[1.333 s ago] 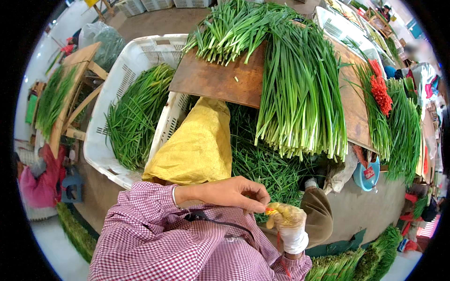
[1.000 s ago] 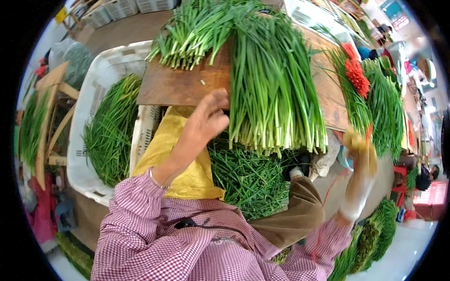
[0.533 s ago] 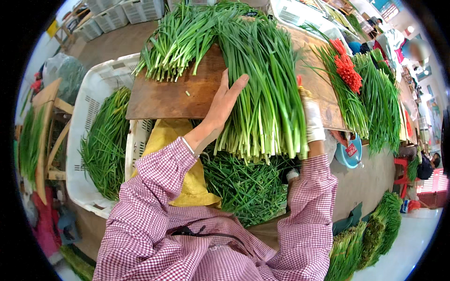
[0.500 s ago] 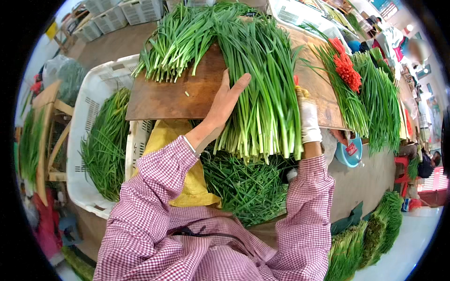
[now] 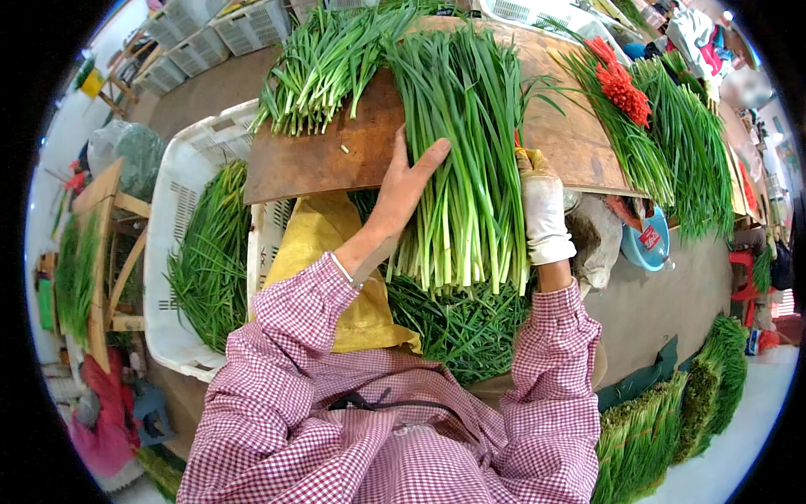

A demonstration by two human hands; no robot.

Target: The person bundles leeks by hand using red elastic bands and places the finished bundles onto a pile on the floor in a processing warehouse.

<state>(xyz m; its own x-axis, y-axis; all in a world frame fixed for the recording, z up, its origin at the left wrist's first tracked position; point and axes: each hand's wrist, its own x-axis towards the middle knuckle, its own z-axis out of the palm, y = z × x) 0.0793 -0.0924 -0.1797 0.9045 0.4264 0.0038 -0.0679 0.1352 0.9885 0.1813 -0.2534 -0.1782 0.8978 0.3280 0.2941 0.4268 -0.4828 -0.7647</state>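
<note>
A thick bundle of garlic chives [image 5: 462, 160] hangs over the near edge of a brown wooden board [image 5: 327, 172], pale cut ends toward me. My bare left hand [image 5: 411, 181] grips its left side, thumb on top and the other fingers hidden behind the stalks. On the right side, my right hand [image 5: 541, 197] in a white and yellowish glove is closed against the bundle. A small red bit shows at that hand's fingertips; what it belongs to is hidden. Loose garlic chives [image 5: 336, 71] lie in a heap at the board's far left.
Red ties [image 5: 617, 84] rest on more chives at the board's right. A white crate [image 5: 159, 252] with greens stands at left, beside a yellow sack [image 5: 336, 277]. Loose green leaves [image 5: 462, 328] lie below the bundle. A blue basin [image 5: 646, 244] and tied bunches [image 5: 642, 437] are at right.
The bundle looks narrower and is separated from the heap at left, which it overlapped before. My right hand has shifted slightly up and left along the bundle. The whole view has shifted a little.
</note>
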